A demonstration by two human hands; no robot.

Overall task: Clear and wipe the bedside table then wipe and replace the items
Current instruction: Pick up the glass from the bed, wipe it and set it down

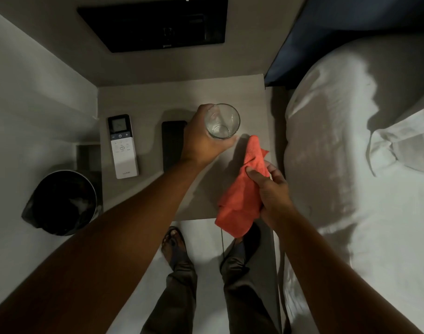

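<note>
My left hand (201, 138) is wrapped around an empty clear drinking glass (222, 121) over the right half of the grey bedside table (138, 97). Whether the glass rests on the tabletop or is held just above it I cannot tell. My right hand (270, 189) grips a bunched orange-red cloth (242, 196) near the table's front right corner, just right of the glass. A white air-conditioner remote (123, 145) lies on the table's left side. A black remote (172, 143) lies beside it, partly covered by my left wrist.
A bed with white sheets and a pillow (350, 141) borders the table on the right. A bin with a black liner (61, 203) stands on the floor at the left. A dark panel (155, 22) hangs on the wall behind. My legs and sandalled feet (175, 247) are below.
</note>
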